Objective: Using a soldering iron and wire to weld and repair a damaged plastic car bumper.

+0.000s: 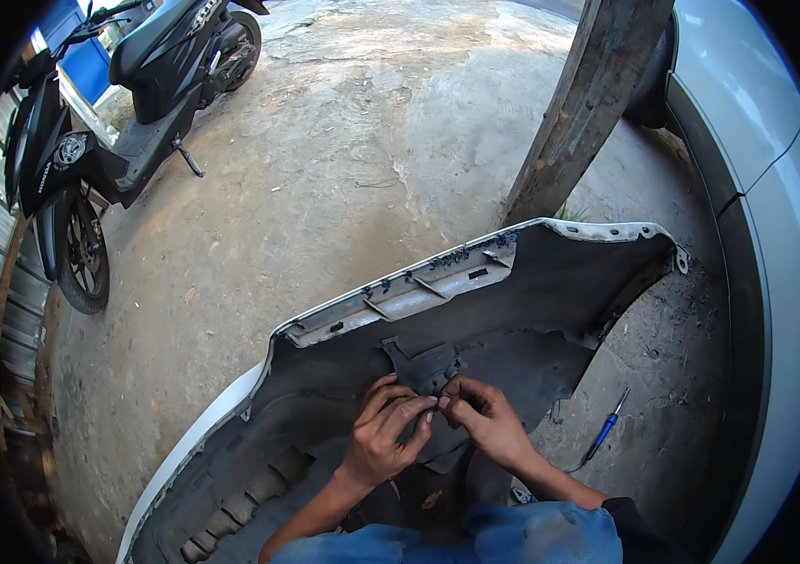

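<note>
A car bumper point(550, 291) lies in front of me with its dark inner side up and a white outer edge. Over its middle, my left hand point(383, 437) is closed, thumb and fingers pinched together. Fingertip to fingertip with it, my right hand point(492, 425) pinches too. Whatever sits between the fingertips is too small to make out. Just beyond them, a dark bracket-like piece point(423, 365) rests against the bumper's inner face. On the ground to the right lies a soldering iron point(604, 435) with a blue handle and metal tip.
A black scooter point(132, 160) stands at the far left beside a corrugated metal wall point(19, 310). A wooden post point(588, 113) rises behind the bumper. Along the right side is a light-coloured car point(785, 226). My blue-trousered knees point(541, 536) are at the bumper's near side.
</note>
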Demonstrator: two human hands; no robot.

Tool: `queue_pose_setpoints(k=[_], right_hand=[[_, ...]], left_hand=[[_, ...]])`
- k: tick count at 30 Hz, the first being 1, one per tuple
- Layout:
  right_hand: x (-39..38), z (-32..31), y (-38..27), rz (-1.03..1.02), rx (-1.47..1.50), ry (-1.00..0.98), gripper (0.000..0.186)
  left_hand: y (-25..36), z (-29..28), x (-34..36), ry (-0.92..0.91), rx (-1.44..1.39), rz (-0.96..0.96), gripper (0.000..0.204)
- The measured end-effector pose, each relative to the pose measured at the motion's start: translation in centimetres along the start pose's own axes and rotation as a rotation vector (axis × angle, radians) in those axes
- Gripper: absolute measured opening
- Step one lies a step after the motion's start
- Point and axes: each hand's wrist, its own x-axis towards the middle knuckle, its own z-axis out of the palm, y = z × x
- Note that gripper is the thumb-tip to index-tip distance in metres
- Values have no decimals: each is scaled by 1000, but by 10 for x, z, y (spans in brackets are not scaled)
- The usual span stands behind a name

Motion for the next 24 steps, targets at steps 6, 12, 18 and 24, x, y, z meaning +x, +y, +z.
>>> queue_pose_setpoints(k=[6,12,18,24], right_hand=[[1,5,0,12,134,5,21],[3,4,3,9,140,3,21],[-2,8,5,14,124,63,23],[-6,3,-15,-66,-90,47,23]], left_hand=[[-6,2,-5,29,0,28,22],[-4,3,-2,72,4,45,21],[-7,3,-4,50,17,40,19],[-10,-4,-3,22,-100,53,19]])
